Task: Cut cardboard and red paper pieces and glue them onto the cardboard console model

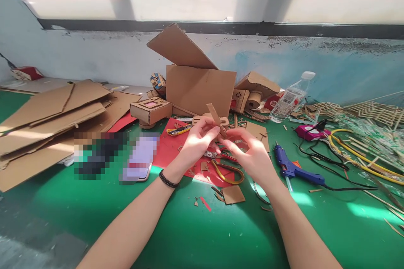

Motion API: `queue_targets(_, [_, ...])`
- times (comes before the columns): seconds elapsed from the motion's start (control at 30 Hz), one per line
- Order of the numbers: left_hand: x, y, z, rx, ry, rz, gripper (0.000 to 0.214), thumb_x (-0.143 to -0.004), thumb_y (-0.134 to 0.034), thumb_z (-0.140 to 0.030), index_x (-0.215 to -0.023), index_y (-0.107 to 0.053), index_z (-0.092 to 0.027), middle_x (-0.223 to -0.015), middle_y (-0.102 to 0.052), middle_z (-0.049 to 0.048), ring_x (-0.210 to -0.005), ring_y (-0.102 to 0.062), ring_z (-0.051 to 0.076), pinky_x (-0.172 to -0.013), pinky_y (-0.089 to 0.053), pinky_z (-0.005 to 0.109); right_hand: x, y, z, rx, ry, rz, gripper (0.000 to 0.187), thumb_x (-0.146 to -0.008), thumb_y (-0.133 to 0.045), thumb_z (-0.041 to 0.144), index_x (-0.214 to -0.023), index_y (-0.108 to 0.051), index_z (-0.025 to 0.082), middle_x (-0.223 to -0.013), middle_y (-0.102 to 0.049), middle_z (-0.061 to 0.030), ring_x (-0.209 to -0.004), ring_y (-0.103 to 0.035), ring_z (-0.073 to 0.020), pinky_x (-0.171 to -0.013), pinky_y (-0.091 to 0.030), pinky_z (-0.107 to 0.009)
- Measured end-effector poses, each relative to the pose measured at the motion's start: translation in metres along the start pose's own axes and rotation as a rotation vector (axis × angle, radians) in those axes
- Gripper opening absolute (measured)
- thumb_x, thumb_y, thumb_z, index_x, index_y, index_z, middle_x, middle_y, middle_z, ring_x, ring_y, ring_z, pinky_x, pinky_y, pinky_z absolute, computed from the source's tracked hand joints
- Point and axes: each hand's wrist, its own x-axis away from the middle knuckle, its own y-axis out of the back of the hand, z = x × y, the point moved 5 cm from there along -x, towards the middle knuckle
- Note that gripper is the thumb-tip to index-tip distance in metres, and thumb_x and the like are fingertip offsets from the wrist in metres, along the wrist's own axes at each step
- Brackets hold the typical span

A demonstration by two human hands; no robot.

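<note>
A narrow cardboard strip (213, 113) is held up above the middle of the table between both hands. My left hand (202, 136) pinches it, its upper end sticking out past the fingers. At its lower end, my right hand (248, 147) closes thumb and fingertips on the strip. Beneath them, pliers (229, 174) with yellow and red handles lie on a red sheet (167, 147) among cardboard scraps. A yellow utility knife (178, 130) rests just left of my left hand. A square cardboard piece (233, 195) lies nearer to me.
A blue glue gun (292, 168) with its cord lies at right, near a water bottle (290, 97). Cardboard sheets (53, 113) are stacked at left, beside a phone (140, 157). Behind stand a cardboard box (151, 110) and a large cardboard panel (200, 88).
</note>
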Motion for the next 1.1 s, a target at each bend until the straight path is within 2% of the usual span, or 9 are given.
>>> queue_targets(0.23, [0.002, 0.001, -0.001, 0.022, -0.019, 0.071, 0.026, -0.088, -0.078, -0.038, -0.104, -0.069, -0.02, -0.11, -0.065, 0.0066, -0.093, -0.069, 0.017, -0.073, -0.063, 0.026, 0.005, 0.014, 0.012, 0.283, 0.374, -0.244, 0.013, -0.1, -0.061, 0.028, -0.104, -0.073, 0.026, -0.11, -0.073, -0.0067, -0.105, -0.067, -0.0242, -0.095, -0.053, -0.039])
queue_targets(0.33, [0.001, 0.002, 0.004, 0.113, 0.102, 0.148, 0.026, -0.09, -0.075, -0.039, -0.109, -0.069, -0.021, -0.104, -0.064, 0.0057, -0.082, -0.067, 0.015, -0.064, -0.061, 0.025, 0.008, 0.024, 0.014, 0.442, 0.471, -0.39, 0.016, -0.1, -0.062, 0.029, -0.105, -0.077, 0.028, -0.105, -0.07, -0.0086, -0.105, -0.062, -0.0265, -0.092, -0.051, -0.041])
queue_targets(0.53, [0.008, -0.002, 0.007, 0.114, 0.363, 0.32, 0.027, -0.093, -0.071, -0.047, -0.096, -0.067, -0.02, -0.086, -0.066, 0.0058, -0.062, -0.064, 0.013, -0.051, -0.056, 0.023, 0.008, 0.031, 0.011, 0.598, 0.514, -0.425, 0.018, -0.103, -0.059, 0.029, -0.098, -0.076, 0.029, -0.091, -0.073, -0.0054, -0.093, -0.063, -0.0249, -0.091, -0.047, -0.043])
queue_targets(0.7, [0.012, -0.001, 0.003, 0.046, 0.369, 0.338, 0.033, -0.087, -0.078, -0.041, -0.109, -0.068, -0.019, -0.085, -0.07, 0.0059, -0.064, -0.066, 0.013, -0.054, -0.055, 0.022, 0.007, 0.031, 0.01, 0.629, 0.52, -0.442, 0.017, -0.103, -0.056, 0.027, -0.108, -0.072, 0.029, -0.096, -0.072, -0.0069, -0.099, -0.061, -0.0267, -0.092, -0.048, -0.042])
queue_targets(0.83, [0.008, 0.004, 0.003, -0.032, 0.313, 0.257, 0.037, -0.085, -0.08, -0.042, -0.112, -0.068, -0.019, -0.091, -0.073, 0.0066, -0.063, -0.066, 0.012, -0.056, -0.055, 0.023, 0.002, 0.039, -0.001, 0.428, 0.329, -0.47, 0.03, -0.098, -0.062, 0.035, -0.126, -0.058, 0.025, -0.103, -0.069, -0.007, -0.093, -0.065, -0.0239, -0.086, -0.051, -0.039])
queue_targets(0.87, [0.005, 0.007, 0.003, -0.036, 0.277, 0.207, 0.039, -0.085, -0.08, -0.043, -0.112, -0.067, -0.019, -0.091, -0.073, 0.0063, -0.062, -0.066, 0.012, -0.056, -0.055, 0.024, -0.001, 0.039, -0.005, 0.41, 0.265, -0.422, 0.031, -0.096, -0.064, 0.038, -0.123, -0.057, 0.023, -0.099, -0.069, -0.006, -0.088, -0.065, -0.0231, -0.083, -0.051, -0.038])
queue_targets(0.93, [0.0, 0.011, 0.001, -0.026, 0.189, 0.106, 0.041, -0.085, -0.08, -0.044, -0.114, -0.064, -0.019, -0.09, -0.073, 0.0054, -0.059, -0.065, 0.012, -0.054, -0.054, 0.024, -0.007, 0.03, -0.014, 0.474, 0.175, -0.181, 0.023, -0.096, -0.063, 0.041, -0.11, -0.062, 0.023, -0.093, -0.071, -0.0046, -0.085, -0.065, -0.0232, -0.079, -0.048, -0.037])
queue_targets(1.03, [-0.006, 0.016, -0.001, 0.008, 0.073, 0.011, 0.041, -0.085, -0.079, -0.041, -0.114, -0.061, -0.018, -0.089, -0.073, 0.0048, -0.058, -0.064, 0.011, -0.052, -0.053, 0.023, -0.006, 0.009, -0.024, 0.678, 0.142, 0.243, 0.022, -0.098, -0.061, 0.045, -0.096, -0.069, 0.024, -0.091, -0.074, -0.0051, -0.091, -0.066, -0.0268, -0.081, -0.043, -0.039])
queue_targets(1.1, [-0.007, 0.018, -0.003, 0.016, 0.026, -0.028, 0.039, -0.087, -0.078, -0.039, -0.115, -0.061, -0.018, -0.091, -0.074, 0.0049, -0.06, -0.065, 0.012, -0.051, -0.053, 0.022, -0.001, -0.001, -0.028, 0.767, 0.14, 0.396, 0.024, -0.099, -0.062, 0.046, -0.099, -0.072, 0.024, -0.098, -0.074, -0.0072, -0.095, -0.065, -0.0283, -0.082, -0.042, -0.039])
